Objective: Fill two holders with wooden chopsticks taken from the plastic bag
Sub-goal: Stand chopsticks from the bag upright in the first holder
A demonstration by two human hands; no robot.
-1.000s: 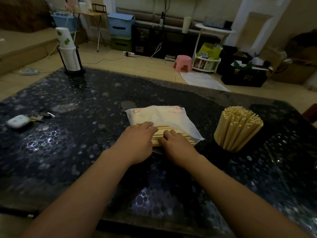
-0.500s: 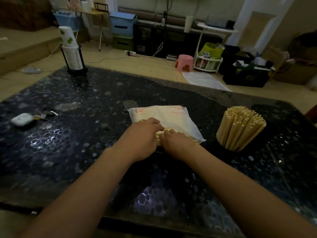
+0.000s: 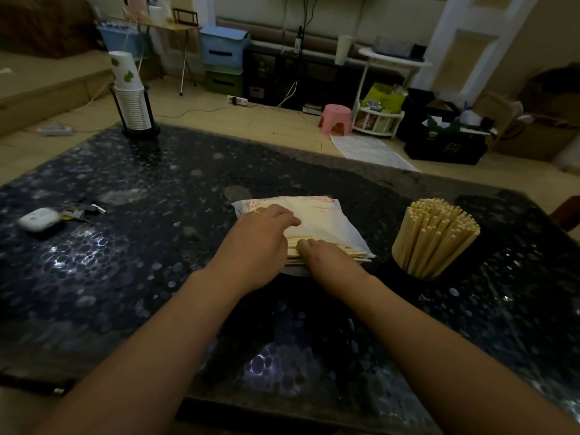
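We are looking down at a dark pebble-patterned table [image 3: 131, 277], where our left hand [image 3: 255, 246] is lying with relaxed fingers on the white plastic bag [image 3: 317, 219] and our right hand [image 3: 329, 259] is curling its fingers over the loose wooden chopsticks [image 3: 351, 253] at the bag's mouth. Just to the right a black holder [image 3: 405, 279] is standing packed with upright chopsticks [image 3: 434, 235]. A stack of paper cups [image 3: 133, 103] is occupying the far left corner, and a white earbud case [image 3: 39, 218] with keys [image 3: 84, 209] is lying at the left.
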